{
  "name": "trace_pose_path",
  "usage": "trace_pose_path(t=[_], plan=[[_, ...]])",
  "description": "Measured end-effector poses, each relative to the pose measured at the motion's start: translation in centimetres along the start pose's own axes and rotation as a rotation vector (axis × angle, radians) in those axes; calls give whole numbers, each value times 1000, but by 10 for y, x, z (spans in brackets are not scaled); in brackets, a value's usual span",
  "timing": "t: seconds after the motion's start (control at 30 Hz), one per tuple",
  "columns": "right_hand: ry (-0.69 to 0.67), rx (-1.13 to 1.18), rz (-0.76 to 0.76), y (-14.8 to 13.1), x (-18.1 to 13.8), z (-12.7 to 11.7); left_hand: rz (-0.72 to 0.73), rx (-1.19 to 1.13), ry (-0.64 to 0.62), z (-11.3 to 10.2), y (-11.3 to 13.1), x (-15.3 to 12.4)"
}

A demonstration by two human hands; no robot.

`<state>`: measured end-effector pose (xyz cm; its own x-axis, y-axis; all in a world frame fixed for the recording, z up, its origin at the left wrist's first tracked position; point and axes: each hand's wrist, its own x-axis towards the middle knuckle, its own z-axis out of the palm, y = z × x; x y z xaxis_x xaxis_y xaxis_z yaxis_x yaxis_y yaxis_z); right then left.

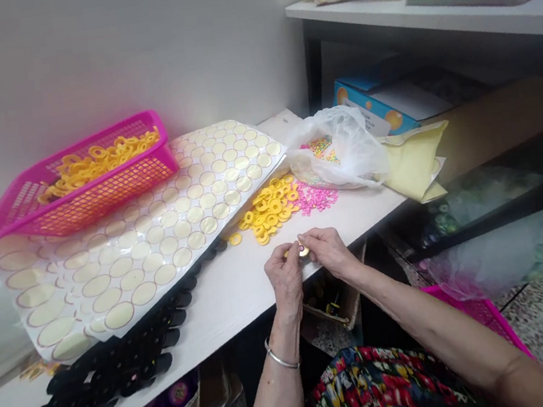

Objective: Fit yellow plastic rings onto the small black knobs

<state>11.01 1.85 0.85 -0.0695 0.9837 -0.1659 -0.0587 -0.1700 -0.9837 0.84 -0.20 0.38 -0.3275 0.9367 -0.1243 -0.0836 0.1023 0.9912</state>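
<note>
Near the front edge of the white table, my left hand point(284, 274) and my right hand point(327, 249) meet with their fingers closed on a small round yellow piece point(303, 250). A dark pinkish spot shows at its middle; the fingertips cover its rim. Just beyond my hands lies a loose pile of yellow plastic rings point(271, 211). Small pink pieces point(315, 198) are spread against the pile's right side. Behind them slumps a white plastic bag point(351, 145), open, with tiny multicoloured pieces inside.
Sheets of round stickers point(156, 246) cover the table's left, under a pink basket point(100, 204) of yellow rings. Black flat strips point(118, 373) lie along their front edge. A shelf point(427, 16) overhangs at right, above a blue box point(376, 104). Below the table stands a cardboard box point(350, 310).
</note>
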Motion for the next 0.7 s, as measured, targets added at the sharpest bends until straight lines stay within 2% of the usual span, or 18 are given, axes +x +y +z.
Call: trace_pose_path(t=[0.2, 0.4, 0.6, 0.7], plan=[[-27, -41, 81, 2, 0, 0, 6, 47, 1, 2, -4, -3], [-62, -48, 100, -16, 2, 0, 23, 38, 80, 9, 4, -1], [-60, 0, 211, -13, 2, 3, -116, -35, -10, 6, 5, 5], [-51, 38, 201, -6, 3, 6, -168, -80, -60, 4, 5, 6]])
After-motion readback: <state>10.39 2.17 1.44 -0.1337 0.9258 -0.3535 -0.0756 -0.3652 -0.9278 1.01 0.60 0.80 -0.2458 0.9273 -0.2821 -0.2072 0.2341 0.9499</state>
